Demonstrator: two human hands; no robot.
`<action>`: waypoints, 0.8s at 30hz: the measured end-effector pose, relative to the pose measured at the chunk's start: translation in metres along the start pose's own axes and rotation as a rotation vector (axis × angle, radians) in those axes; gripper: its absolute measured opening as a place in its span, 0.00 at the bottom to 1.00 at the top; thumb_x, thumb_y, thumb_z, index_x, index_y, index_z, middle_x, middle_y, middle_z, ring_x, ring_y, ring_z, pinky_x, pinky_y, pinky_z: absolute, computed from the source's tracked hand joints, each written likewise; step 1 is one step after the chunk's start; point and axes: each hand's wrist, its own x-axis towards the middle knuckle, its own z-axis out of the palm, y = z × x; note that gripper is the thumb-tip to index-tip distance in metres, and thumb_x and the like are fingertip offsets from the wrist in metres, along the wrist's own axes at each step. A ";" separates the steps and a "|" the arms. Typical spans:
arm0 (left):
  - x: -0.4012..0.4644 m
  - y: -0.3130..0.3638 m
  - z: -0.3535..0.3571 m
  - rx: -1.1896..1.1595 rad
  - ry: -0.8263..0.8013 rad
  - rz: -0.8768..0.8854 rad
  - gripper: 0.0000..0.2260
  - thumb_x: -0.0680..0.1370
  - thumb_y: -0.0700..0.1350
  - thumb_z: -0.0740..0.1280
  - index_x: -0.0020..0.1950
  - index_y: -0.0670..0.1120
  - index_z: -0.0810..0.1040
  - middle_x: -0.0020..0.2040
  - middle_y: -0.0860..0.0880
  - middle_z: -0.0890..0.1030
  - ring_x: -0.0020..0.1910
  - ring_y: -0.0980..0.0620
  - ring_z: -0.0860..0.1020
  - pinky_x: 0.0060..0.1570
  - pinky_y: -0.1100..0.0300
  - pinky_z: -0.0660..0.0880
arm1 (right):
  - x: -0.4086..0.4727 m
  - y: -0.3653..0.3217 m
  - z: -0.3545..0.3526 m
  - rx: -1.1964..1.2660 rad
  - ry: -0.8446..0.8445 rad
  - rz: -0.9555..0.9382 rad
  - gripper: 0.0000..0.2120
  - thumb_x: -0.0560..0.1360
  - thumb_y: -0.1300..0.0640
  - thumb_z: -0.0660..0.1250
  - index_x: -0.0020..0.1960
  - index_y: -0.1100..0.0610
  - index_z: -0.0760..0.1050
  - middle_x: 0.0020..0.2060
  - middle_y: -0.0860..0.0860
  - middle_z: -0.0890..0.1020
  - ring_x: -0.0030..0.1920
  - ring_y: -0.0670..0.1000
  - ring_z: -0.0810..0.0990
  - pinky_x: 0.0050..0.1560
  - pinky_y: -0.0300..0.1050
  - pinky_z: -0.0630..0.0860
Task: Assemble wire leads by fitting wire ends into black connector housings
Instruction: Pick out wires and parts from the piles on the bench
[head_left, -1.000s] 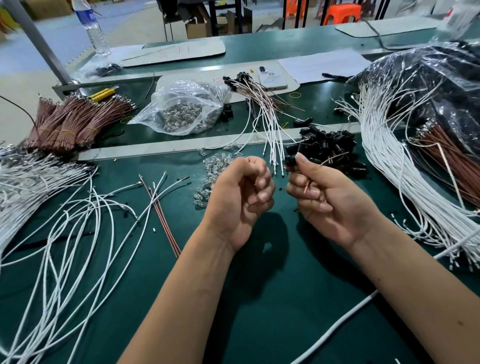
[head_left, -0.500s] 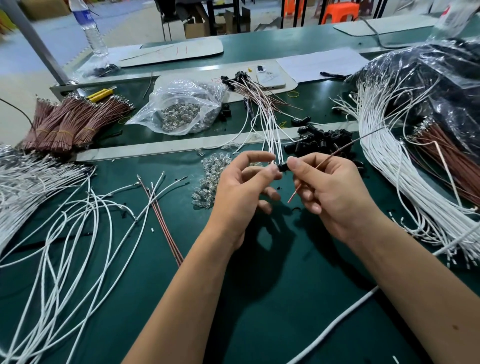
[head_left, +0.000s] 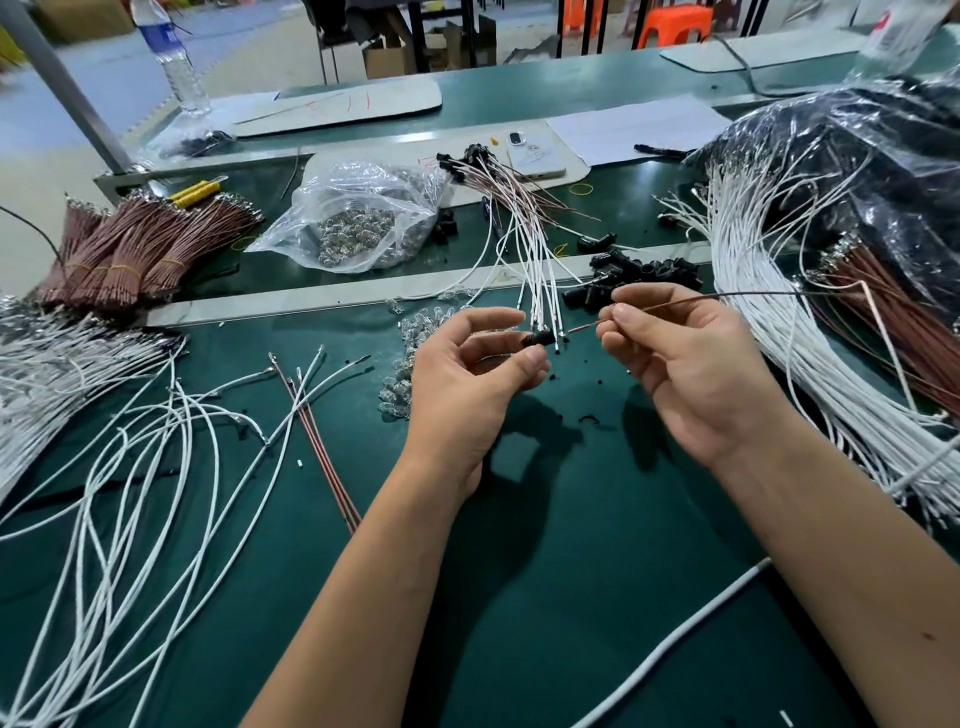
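The left hand (head_left: 467, 384) pinches a small black housing (head_left: 537, 339) between thumb and forefinger, above the green table (head_left: 571, 571); its other fingers are loosely curled. The right hand (head_left: 691, 374) pinches a brown wire (head_left: 670, 306) between thumb and forefinger, close to its near end. The free tip points left, toward the housing, and is just beside it but not touching. The long axis of the wire runs almost left to right, and its far part trails away to the right. I judge the next move is a short push leftward, with the tip lined up on the opening, which I cannot see.
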 end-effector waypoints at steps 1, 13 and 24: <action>0.000 0.000 0.000 -0.004 0.006 -0.004 0.11 0.74 0.29 0.73 0.52 0.42 0.81 0.42 0.46 0.85 0.40 0.50 0.84 0.44 0.61 0.81 | 0.000 0.000 -0.001 -0.023 0.016 -0.027 0.06 0.78 0.72 0.68 0.48 0.62 0.79 0.36 0.55 0.85 0.36 0.49 0.85 0.40 0.35 0.81; 0.000 -0.004 0.001 0.050 -0.040 -0.014 0.09 0.74 0.31 0.75 0.50 0.43 0.82 0.41 0.47 0.85 0.39 0.51 0.83 0.45 0.61 0.81 | -0.006 0.007 0.005 -0.092 0.036 -0.108 0.05 0.76 0.70 0.73 0.47 0.62 0.80 0.38 0.56 0.86 0.39 0.51 0.87 0.41 0.36 0.81; 0.000 -0.005 0.001 0.066 -0.063 0.012 0.06 0.74 0.32 0.75 0.48 0.40 0.83 0.39 0.46 0.84 0.38 0.51 0.82 0.46 0.60 0.80 | -0.009 0.012 0.007 -0.234 -0.008 -0.177 0.05 0.74 0.66 0.76 0.45 0.58 0.82 0.37 0.55 0.86 0.34 0.49 0.84 0.27 0.37 0.74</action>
